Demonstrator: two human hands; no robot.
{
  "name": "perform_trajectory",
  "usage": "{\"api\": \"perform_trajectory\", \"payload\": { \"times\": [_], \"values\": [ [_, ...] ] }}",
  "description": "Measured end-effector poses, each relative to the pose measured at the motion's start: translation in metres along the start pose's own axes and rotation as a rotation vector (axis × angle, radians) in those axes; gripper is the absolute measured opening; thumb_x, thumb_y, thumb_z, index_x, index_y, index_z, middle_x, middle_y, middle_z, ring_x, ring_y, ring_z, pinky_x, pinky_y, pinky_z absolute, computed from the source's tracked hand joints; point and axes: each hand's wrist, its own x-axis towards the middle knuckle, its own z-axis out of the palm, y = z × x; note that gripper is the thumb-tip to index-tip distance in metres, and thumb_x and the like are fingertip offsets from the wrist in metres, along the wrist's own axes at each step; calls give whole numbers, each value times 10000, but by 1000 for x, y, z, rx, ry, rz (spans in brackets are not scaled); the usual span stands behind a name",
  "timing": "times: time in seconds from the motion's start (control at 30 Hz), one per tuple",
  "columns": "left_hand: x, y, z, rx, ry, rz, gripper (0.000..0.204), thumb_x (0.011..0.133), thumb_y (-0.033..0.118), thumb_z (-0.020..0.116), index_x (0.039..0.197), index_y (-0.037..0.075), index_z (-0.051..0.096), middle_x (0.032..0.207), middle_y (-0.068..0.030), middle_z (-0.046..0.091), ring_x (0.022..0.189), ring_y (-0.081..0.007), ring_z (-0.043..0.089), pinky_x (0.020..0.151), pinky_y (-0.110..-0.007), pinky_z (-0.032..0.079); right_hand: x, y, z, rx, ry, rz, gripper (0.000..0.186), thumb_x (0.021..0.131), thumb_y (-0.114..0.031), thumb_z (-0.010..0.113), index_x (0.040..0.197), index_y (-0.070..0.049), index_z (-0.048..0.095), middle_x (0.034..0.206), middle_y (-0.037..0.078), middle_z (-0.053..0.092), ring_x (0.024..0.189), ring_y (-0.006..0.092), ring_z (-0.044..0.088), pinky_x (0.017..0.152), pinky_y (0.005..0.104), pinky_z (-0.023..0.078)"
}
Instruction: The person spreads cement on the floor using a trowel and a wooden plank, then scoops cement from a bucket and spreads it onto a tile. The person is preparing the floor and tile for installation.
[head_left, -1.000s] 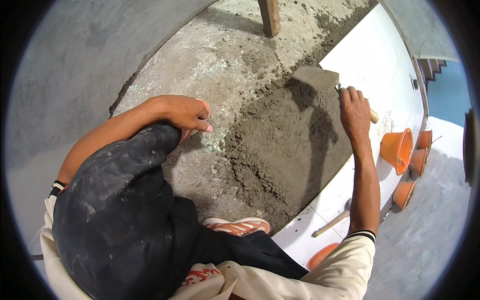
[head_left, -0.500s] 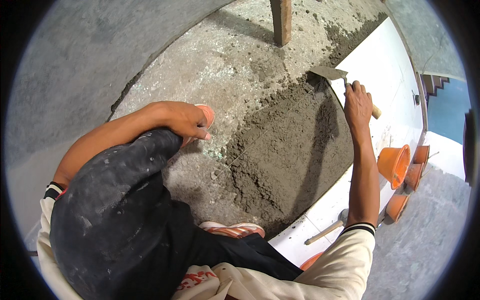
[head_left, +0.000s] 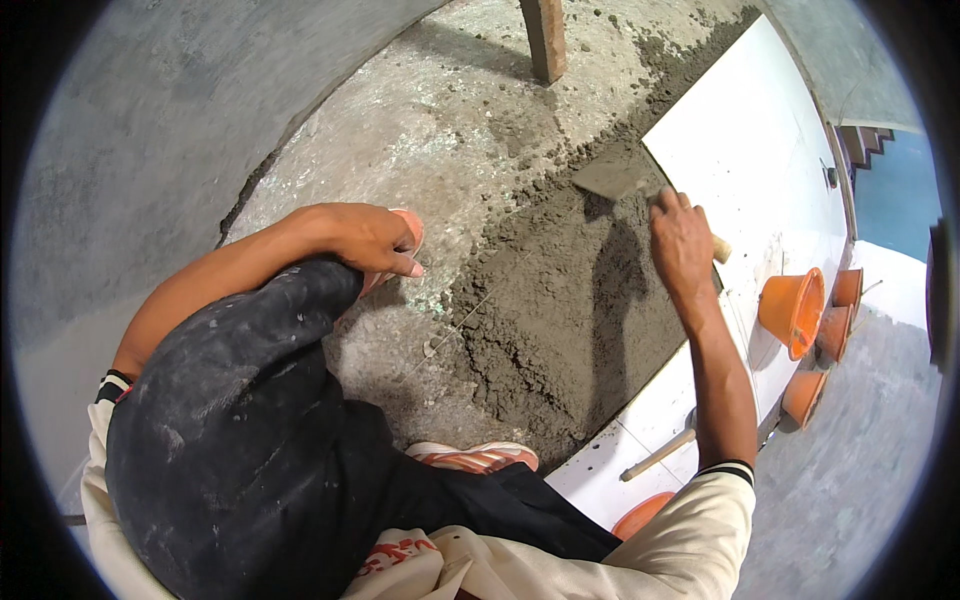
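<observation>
Mortar (head_left: 535,310) beside white tiles (head_left: 750,120), grey wall (head_left: 180,120); right grip (head_left: 683,243) holds trowel (head_left: 615,178), left grip (head_left: 375,240) unclear.

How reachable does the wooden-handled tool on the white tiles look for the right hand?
Probably no, not straight away: the right hand grips the trowel. Otherwise the wooden handle lies uncovered on the white tiles beside the right forearm.

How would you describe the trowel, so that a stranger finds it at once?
Start at the white tiles on the right, then the dark mortar along their left edge. Near its upper end, the right hand grips the trowel. Its flat grey blade is over the mortar, while the wooden-handled tool lies on the tiles.
</observation>
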Motion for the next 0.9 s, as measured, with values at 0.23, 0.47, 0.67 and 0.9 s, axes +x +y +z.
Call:
{"api": "perform_trajectory", "payload": {
  "times": [0.23, 0.47, 0.67, 0.9],
  "values": [
    [-1, -5, 2, -37, -7, -15, 625, 1031, 578, 585, 1125, -21, 735, 1037, -264, 740, 987, -434, 705, 876, -487, 518, -51, -35, -10, 379, 98, 128, 236, 1069, -216, 539, 1108, -34, 685, 1087, 160, 624, 1018, 320, 636, 878, 452, 521],
    [-1, 0, 1, 19, -25, -43, 641, 1029, 578, 596, 1172, -34, 721, 1058, -278, 738, 1005, -434, 710, 895, -483, 519, -58, -5, 31, 1133, -154, 786, 519, 1075, -427, 503, 1112, 64, 667, 1069, 311, 704, 1046, 482, 670, 927, 517, 501],
    [-2, 10, -2, -39, -26, -85, 657, 1030, 583, 599, 1254, -24, 706, 1140, -261, 743, 1073, -415, 707, 941, -462, 524, -37, 3, 62, 1111, -187, 680, 525, 1067, -432, 500, 1043, 62, 678, 969, 318, 699, 987, 486, 684, 911, 527, 506],
    [-5, 10, -3, -45, -28, -97, 640, 1033, 584, 596, 1255, -6, 710, 1127, -250, 746, 1063, -399, 712, 936, -465, 523, -26, 23, 65, 1194, -245, 779, 528, 1078, -429, 468, 1042, 50, 687, 1034, 323, 716, 1032, 483, 689, 917, 549, 513]
  ]
}}
